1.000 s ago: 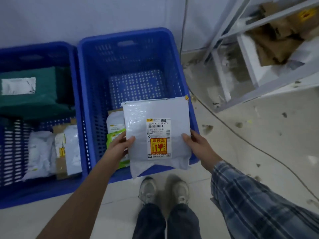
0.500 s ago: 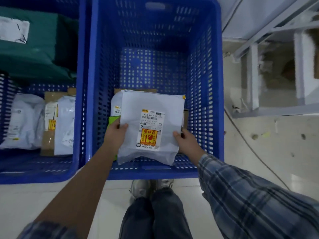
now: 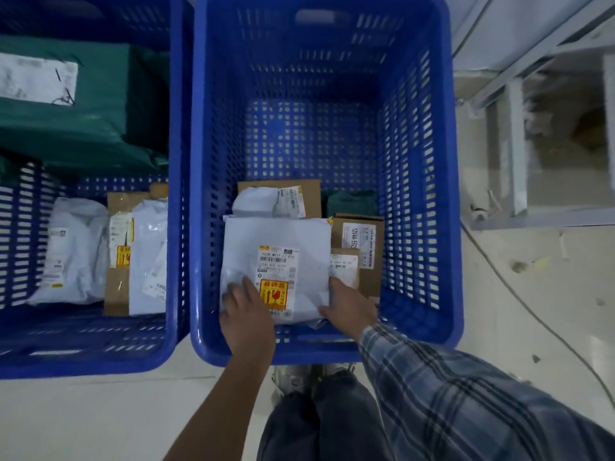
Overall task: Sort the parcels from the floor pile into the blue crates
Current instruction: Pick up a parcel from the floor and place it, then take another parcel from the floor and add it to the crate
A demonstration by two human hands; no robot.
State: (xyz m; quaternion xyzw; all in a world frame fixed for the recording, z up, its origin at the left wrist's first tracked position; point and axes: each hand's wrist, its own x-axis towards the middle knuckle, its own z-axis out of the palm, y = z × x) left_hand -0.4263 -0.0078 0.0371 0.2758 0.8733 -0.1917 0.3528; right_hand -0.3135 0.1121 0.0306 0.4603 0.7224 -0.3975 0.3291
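the left blue crate [image 3: 173,194] was seen to be partly filled: a large green parcel [image 3: 83,104] had been laid at its far end, and white mailers [image 3: 71,251] with a brown carton [image 3: 116,287] were lined up along its near half, probably so that labels stayed readable. just beside it, wall against wall, the right blue crate [image 3: 419,201] was set, its far half left bare and its near end packed with a few parcels. the white poly mailer [image 3: 283,244] was lying flat there, label upward (a yellow and red fragile sticker could be made out), on top of other parcels and touching the small cartons [image 3: 357,241] on its right. it was judged to have been placed flat and face up for the sake of the fragile contents and the label.

the left hand [image 3: 248,314] was laid over the mailer's near left corner, fingers spread and fairly straight, pressing rather than gripping. the right hand [image 3: 349,304] was rested on the near right corner, fingers loosely extended over the edge; whether the thumb was tucked beneath could not be told. the step was judged to be nearly done, with only release outstanding. to the right, a white metal frame [image 3: 519,154] and a cable [image 3: 532,311] were seen on the floor.
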